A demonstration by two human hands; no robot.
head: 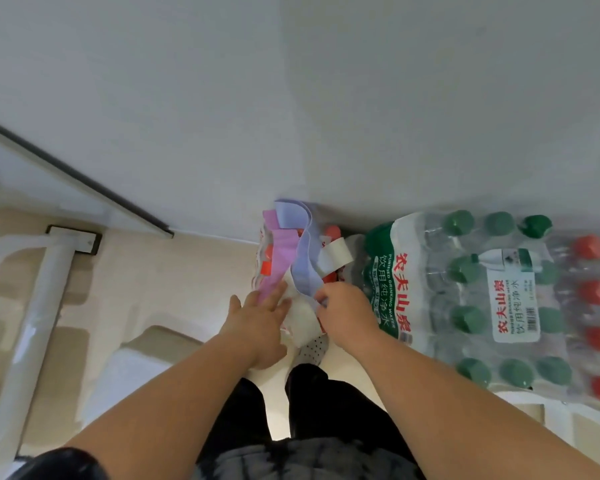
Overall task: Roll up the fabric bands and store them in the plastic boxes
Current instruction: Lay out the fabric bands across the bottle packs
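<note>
While the right hand (343, 311) pinched the lilac band (303, 268), whose length ran away beyond its fingertips, the left hand (257, 317) lay spread on the pink band (279, 258) beside it.

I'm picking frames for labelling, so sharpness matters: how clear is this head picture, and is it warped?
Head view: soft throughout, even light. Wide-angle bend at the edges. The hands and fabric bands look slightly smeared; the water pack label stays readable.
</note>
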